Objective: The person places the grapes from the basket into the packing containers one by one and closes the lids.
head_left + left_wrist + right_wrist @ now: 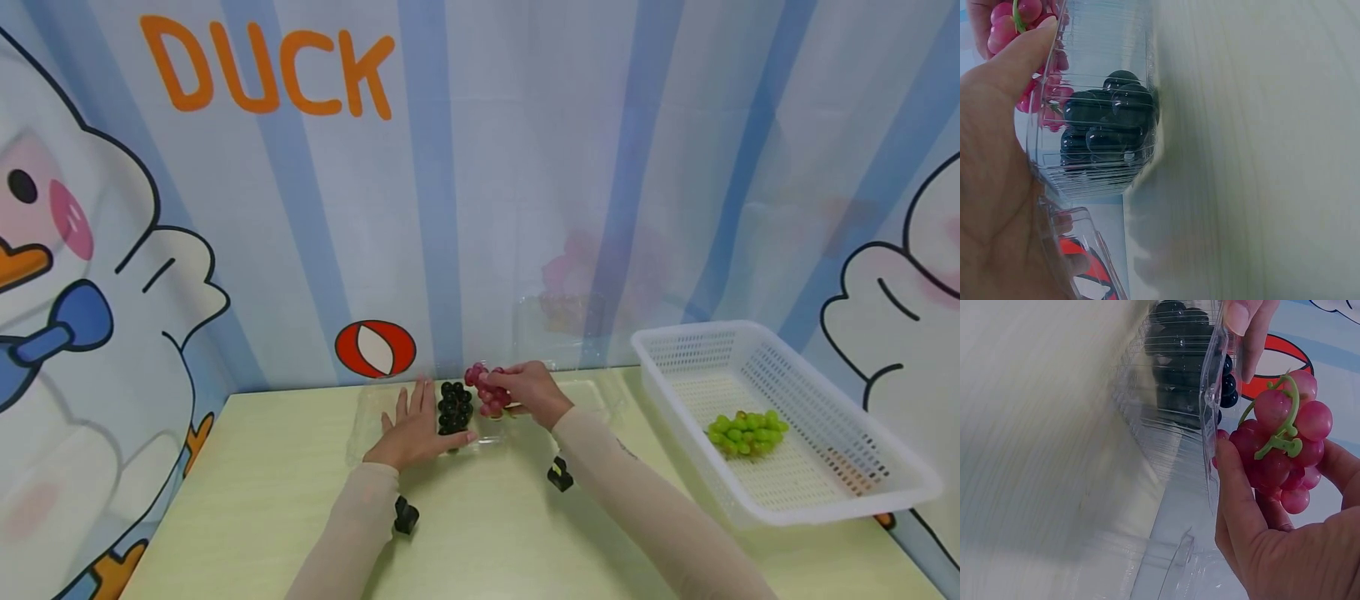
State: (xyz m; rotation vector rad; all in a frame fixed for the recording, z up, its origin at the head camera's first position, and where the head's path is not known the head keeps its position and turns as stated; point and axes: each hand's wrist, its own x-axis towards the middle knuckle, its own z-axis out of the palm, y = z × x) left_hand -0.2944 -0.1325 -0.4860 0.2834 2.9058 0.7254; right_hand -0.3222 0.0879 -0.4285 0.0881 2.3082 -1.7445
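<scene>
My right hand (534, 393) holds a bunch of pinkish-red grapes (1275, 464) between thumb and fingers, its green stem showing in the right wrist view. The bunch is at the rim of a clear plastic clamshell box (491, 435). Inside the box, on its left side, lies a bunch of black grapes (454, 407). My left hand (411, 433) lies with spread, mostly straight fingers over the box's opened lid (367, 417), left of the black grapes. Its thumb (1032, 53) reaches along the box's front rim, close to the red grapes.
A white perforated plastic basket (678, 425) stands at the right, with a bunch of green grapes (746, 433) in it. Another open clear box (592, 396) sits behind my right wrist, its lid (558, 321) upright against the duck-print curtain (495, 167). The pale wooden table (465, 533) meets the curtain at the back.
</scene>
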